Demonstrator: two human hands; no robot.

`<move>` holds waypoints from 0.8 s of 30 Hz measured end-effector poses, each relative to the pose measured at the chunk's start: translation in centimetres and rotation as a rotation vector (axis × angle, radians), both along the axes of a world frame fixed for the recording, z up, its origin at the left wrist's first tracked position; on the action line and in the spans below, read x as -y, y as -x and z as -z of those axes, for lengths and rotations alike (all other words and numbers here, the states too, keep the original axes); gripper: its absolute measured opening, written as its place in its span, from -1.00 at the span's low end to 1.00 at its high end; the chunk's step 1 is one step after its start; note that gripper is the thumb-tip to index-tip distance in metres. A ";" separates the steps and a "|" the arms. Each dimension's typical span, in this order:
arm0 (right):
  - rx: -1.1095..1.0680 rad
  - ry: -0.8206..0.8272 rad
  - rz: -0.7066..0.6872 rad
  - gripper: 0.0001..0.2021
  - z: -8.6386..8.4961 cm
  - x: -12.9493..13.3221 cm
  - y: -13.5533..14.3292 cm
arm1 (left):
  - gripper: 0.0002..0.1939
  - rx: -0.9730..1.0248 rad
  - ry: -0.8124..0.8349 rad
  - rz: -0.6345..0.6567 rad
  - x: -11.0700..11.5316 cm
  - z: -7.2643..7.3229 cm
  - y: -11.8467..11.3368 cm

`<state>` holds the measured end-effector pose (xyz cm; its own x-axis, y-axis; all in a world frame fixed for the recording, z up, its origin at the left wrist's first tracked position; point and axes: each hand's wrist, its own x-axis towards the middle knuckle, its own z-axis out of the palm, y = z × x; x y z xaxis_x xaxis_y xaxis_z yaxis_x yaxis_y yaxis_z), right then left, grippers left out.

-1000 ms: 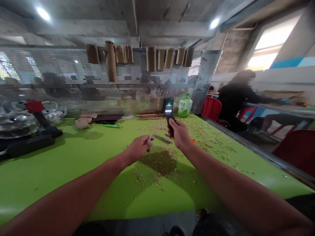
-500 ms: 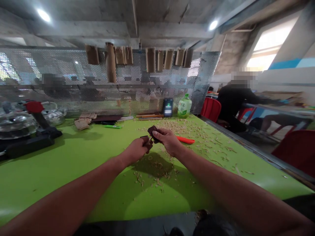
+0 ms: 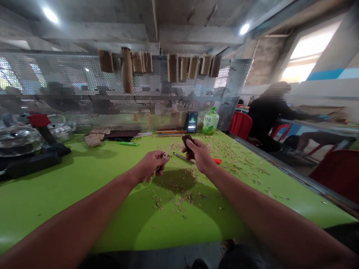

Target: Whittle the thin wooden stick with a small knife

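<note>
My left hand (image 3: 153,163) is closed on a small pale piece (image 3: 167,151), which pokes out past the fingertips. To its right, my right hand (image 3: 198,151) grips a dark brown block (image 3: 187,140) between thumb and fingers. The hands are apart, both raised over the green table (image 3: 117,216). Between them a slim metal-coloured tool (image 3: 181,157) lies on the table, and an orange-red object (image 3: 217,161) shows partly behind my right wrist. Pale shavings (image 3: 179,188) lie scattered below and around the hands.
A green bottle (image 3: 210,121) and a phone (image 3: 192,122) stand at the back. Gloves (image 3: 94,140) and a bright green cutter (image 3: 128,143) lie back left. A black stand with a red top (image 3: 39,120) is at far left. A person (image 3: 267,112) sits at right.
My hands have moved apart, the right one rightward and up with the brown block, the left one slightly left. The slim tool on the table and the pale piece now show more plainly.
</note>
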<state>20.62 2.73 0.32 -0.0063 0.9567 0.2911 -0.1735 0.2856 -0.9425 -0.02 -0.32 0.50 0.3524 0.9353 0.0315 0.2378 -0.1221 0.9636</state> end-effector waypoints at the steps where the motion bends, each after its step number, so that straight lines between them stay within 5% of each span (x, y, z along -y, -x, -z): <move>1: 0.051 -0.012 0.006 -0.62 0.0 0.0 -0.1 | -0.73 -0.016 -0.002 0.002 0.0 0.0 0.0; 7: 0.365 -0.115 -0.034 -0.63 0.1 0.3 0.2 | -0.74 -0.061 -0.022 0.064 0.4 0.1 -0.4; 18: 0.362 -0.141 0.099 -0.63 0.5 -0.1 -0.1 | -0.73 0.000 0.012 0.158 1.2 0.0 -0.9; 24: 0.583 -0.187 -0.022 -0.68 0.6 0.5 0.7 | -0.72 0.021 -0.030 0.137 0.9 0.6 -0.9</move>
<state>19.96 2.20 -0.32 -0.2342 0.8875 0.3970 0.3475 0.4578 -0.8183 0.89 -1.20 -0.14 0.4759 0.8770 0.0671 0.1970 -0.1806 0.9636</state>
